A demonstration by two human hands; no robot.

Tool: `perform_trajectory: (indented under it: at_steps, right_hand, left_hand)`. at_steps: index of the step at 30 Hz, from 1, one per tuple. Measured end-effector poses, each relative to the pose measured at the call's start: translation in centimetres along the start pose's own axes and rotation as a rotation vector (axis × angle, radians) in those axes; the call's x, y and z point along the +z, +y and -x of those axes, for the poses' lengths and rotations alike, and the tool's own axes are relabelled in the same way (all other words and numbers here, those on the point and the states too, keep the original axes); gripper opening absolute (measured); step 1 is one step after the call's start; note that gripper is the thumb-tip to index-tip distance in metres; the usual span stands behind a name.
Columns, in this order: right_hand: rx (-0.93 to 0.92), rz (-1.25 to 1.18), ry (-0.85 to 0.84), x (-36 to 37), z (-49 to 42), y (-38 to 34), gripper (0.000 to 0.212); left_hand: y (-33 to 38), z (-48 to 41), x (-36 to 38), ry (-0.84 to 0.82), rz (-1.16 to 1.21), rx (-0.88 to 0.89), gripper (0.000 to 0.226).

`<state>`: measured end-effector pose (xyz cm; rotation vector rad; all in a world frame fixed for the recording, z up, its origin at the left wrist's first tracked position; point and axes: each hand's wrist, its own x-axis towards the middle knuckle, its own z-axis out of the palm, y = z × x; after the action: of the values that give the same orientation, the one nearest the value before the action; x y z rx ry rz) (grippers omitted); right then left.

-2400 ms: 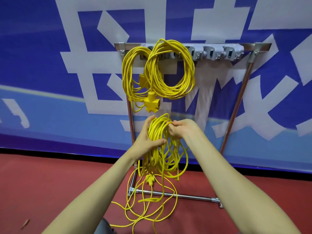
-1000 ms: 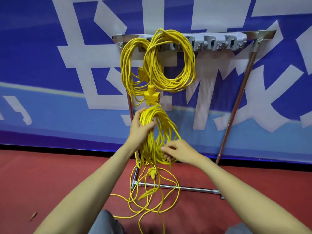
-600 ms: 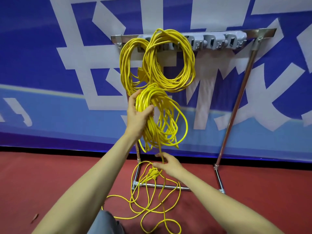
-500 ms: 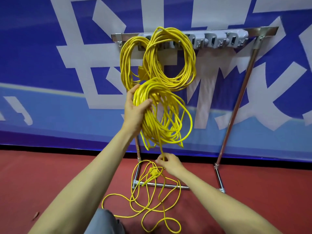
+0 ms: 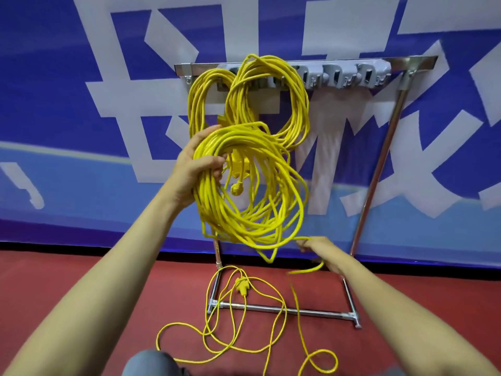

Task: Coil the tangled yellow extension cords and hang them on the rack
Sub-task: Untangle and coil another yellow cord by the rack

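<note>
Left hand (image 5: 195,169) sits mid-frame, left of centre. Its fingers and thumb are curled round the upper-left edge of a loose bundle of yellow extension cord (image 5: 254,213), a firm wrap-around grip.

The bundle hangs down and to the right of that grip. Its loops are uneven and splayed, and the lowest ones end just above the right hand (image 5: 318,249). A small yellow plug (image 5: 236,189) dangles inside the loops, just below and right of the left thumb.

The right hand is low, right of centre, and motion-blurred. We read its fingers as closed round a single yellow strand (image 5: 307,269) coming off the bottom of the bundle. We can't tell how tight that grip is.

The strand leaves the hand, drops to the red floor (image 5: 81,289) and ends in a loop at lower right.

Slack yellow cord (image 5: 217,346) lies on the floor at bottom centre, draped over the base bar of the chrome tube rack (image 5: 379,164). A second yellow plug (image 5: 242,286) sits in it.

Two coiled yellow cords (image 5: 295,109) hang at upper centre from grey plastic hooks (image 5: 349,77), at the left end of the top rail. The held bundle overlaps their lower part in view, and we can't tell whether they touch.

A blue-and-white banner (image 5: 67,131) is behind the rack.
</note>
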<state>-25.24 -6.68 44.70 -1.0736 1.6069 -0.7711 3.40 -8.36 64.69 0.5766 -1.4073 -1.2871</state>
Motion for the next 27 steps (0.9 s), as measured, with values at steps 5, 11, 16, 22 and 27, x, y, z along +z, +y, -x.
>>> perform_trajectory:
  at_steps: [5, 11, 16, 22, 27]
  right_hand:
    - [0.228, -0.340, -0.237, -4.7, 2.2, -1.1, 0.019]
    - [0.094, -0.706, -0.440, -3.5, 3.5, -4.3, 0.062]
    - [0.075, -0.573, -0.473, -1.7, 5.5, -9.1, 0.051]
    - [0.173, -1.207, -0.099, -0.8, 6.0, -13.9, 0.056]
    - [0.171, -1.151, -0.184, 3.0, 8.2, -16.7, 0.049]
  left_hand:
    - [-1.6, 0.5, -1.7, 0.097, -0.177, 0.013, 0.062]
    - [-4.9, 1.4, -1.2, 0.080, -0.424, 0.104, 0.062]
    - [-6.2, 1.9, -1.6, 0.128, -0.471, 0.125, 0.064]
    - [-7.7, 3.5, -0.8, 0.109, -0.644, 0.130, 0.064]
    - [-9.4, 4.7, 0.8, 0.233, -0.425, 0.088, 0.062]
